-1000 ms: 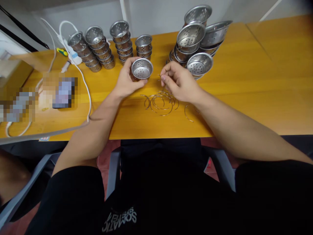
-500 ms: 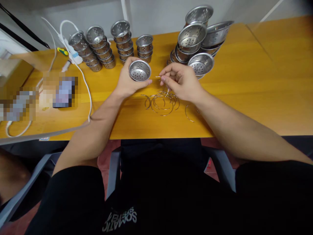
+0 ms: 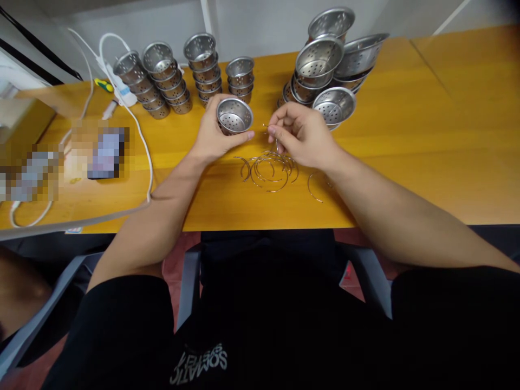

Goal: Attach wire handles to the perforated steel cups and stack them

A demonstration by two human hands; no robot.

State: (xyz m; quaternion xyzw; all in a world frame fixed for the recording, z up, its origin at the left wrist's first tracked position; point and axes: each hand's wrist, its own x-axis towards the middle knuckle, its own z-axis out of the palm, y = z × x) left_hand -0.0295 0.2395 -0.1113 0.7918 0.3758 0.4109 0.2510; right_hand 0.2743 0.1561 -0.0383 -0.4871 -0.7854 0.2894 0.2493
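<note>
While the left hand (image 3: 213,130) clasped a perforated metal cup (image 3: 234,116) over the worktop (image 3: 406,162), the right hand (image 3: 298,132) held a thin wire (image 3: 277,145) in a pinching grip, near loose curved wires (image 3: 271,170).

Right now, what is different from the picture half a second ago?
The perforated cup in the left hand shifted slightly right; the wire end at the right hand drew slightly right too. Both grips stayed; loose wires and stacked cups unmoved.
</note>
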